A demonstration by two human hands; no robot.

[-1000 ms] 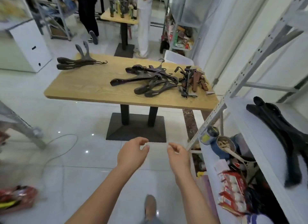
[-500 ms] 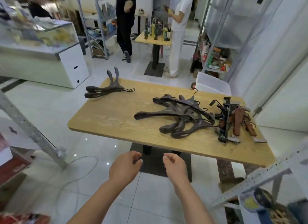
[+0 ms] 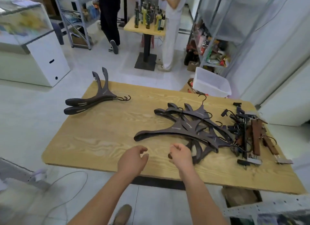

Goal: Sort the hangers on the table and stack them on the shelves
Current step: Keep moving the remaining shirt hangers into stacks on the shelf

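A loose pile of dark wide-shouldered hangers (image 3: pixel 189 129) lies on the right half of the wooden table (image 3: pixel 100 137). To its right sits a tangle of brown clip hangers (image 3: pixel 251 134). A small neat stack of dark hangers (image 3: pixel 94 99) rests at the table's far left corner. My left hand (image 3: pixel 132 159) hovers over the near table edge, fingers loosely curled, holding nothing. My right hand (image 3: pixel 181 156) hangs beside it, fingers loosely curled and empty, just short of the nearest hanger arm in the pile.
A white plastic bin (image 3: pixel 211 82) stands behind the table's far right corner. Two people stand by a small table with bottles (image 3: pixel 149 18) further back. A metal shelf edge (image 3: pixel 268 208) shows at the bottom right. A cable (image 3: pixel 67 191) lies on the floor at left.
The view has closed in on the table. Both hands have moved forward from above the floor to above the table's near edge, the right one nearing the hanger pile.
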